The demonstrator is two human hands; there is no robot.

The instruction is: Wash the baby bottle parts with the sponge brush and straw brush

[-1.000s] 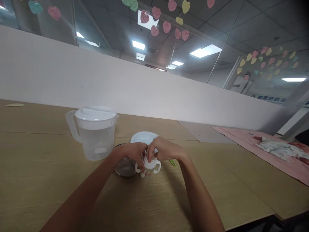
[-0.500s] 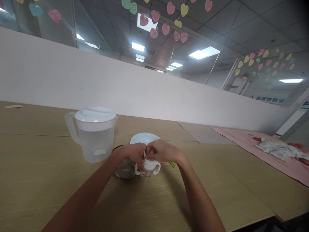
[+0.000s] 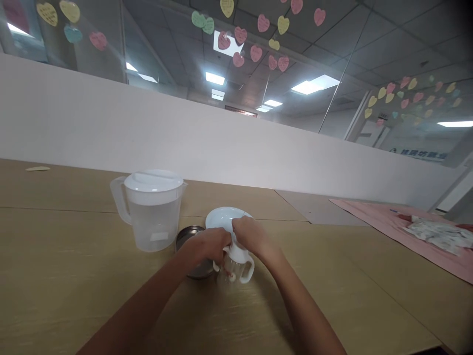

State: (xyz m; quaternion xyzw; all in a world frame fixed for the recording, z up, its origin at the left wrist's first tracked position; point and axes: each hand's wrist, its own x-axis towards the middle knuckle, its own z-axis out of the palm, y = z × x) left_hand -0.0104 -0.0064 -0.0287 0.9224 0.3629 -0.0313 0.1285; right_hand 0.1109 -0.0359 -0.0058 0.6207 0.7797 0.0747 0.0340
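Here at the wood-grain desk [image 3: 74, 266], below glass [image 3: 170, 64] dotted with heart-shaped notes [image 3: 255, 53], the left hand [image 3: 211, 243] and right hand [image 3: 252, 235] grip a two-handled bottle [image 3: 236, 266], fingers [image 3: 222, 237] curled.

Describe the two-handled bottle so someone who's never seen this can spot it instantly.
On the tan table, find the big lidded pitcher, then the metal bowl to its right. The bottle is right of that bowl, in front of the pale plate, with the left hand and right hand at its top. Only it is two-handled, clear-bodied and marked in red.
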